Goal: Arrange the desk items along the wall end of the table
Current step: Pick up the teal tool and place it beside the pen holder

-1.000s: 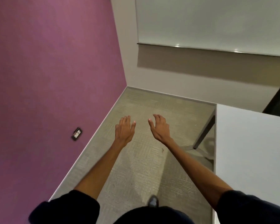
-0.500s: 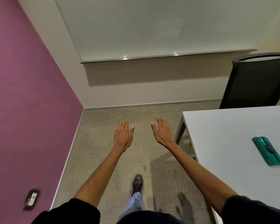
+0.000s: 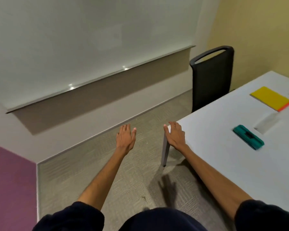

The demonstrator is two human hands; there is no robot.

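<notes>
A white table [image 3: 215, 147] fills the right side. On it lies a teal whiteboard eraser [image 3: 248, 139], and farther back a yellow notebook with an orange edge [image 3: 272, 98]. My left hand [image 3: 125, 139] hovers open over the carpet, left of the table. My right hand [image 3: 175, 135] is open and empty over the table's near corner, well left of the eraser. Both arms reach forward in dark sleeves.
A black mesh chair [image 3: 211, 77] stands at the table's far side by the yellow wall. A whiteboard [image 3: 90, 39] hangs on the wall ahead. A grey cutout [image 3: 267, 123] sits in the tabletop beside the eraser. A table leg [image 3: 165, 150] drops below my right hand.
My view has swung right: the table, the eraser and then the yellow notebook and chair have come into sight. My right hand now sits over the table corner. Both hands stay open.
</notes>
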